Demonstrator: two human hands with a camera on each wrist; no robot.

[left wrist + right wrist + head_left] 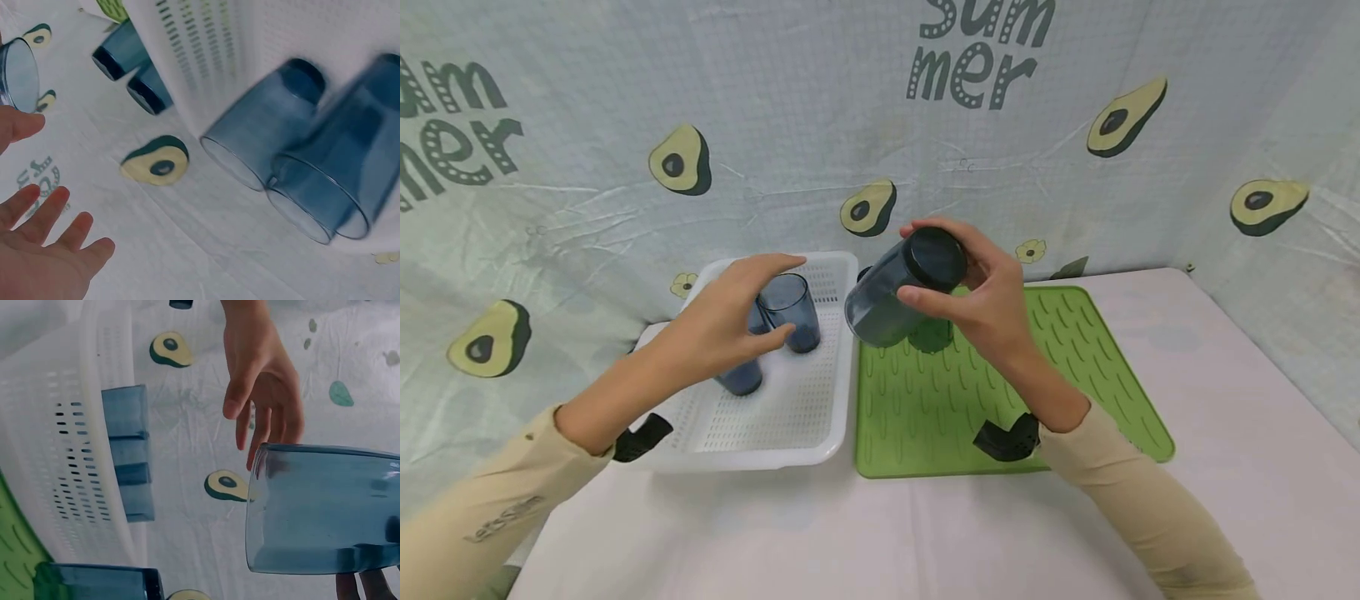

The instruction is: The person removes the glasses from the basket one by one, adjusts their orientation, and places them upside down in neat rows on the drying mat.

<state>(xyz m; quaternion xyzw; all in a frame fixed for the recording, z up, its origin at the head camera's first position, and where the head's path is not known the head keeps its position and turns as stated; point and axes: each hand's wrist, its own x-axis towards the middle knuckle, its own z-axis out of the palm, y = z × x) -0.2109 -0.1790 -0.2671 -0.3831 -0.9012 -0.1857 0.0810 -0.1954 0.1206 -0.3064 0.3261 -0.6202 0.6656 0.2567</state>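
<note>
My right hand (992, 292) grips a blue tinted glass (880, 304) in the air above the seam between basket and mat. The glass is tilted, its dark base up toward the right and its mouth down to the left. My left hand (730, 321) hangs over the white basket (838, 400), thumb and fingers apart and holding nothing; the right wrist view shows this hand (265, 381) just beyond the rim of the held glass (325, 512). Blue glasses (797, 312) stand mouth up in the basket, partly hidden by the left hand.
A green ribbed drying mat (917, 417) lies right of the basket. Upside-down blue glasses (119, 53) stand on it near the back, mostly hidden behind the held one in the head view. A cloth with avocado prints (775, 192) hangs behind the table (865, 533).
</note>
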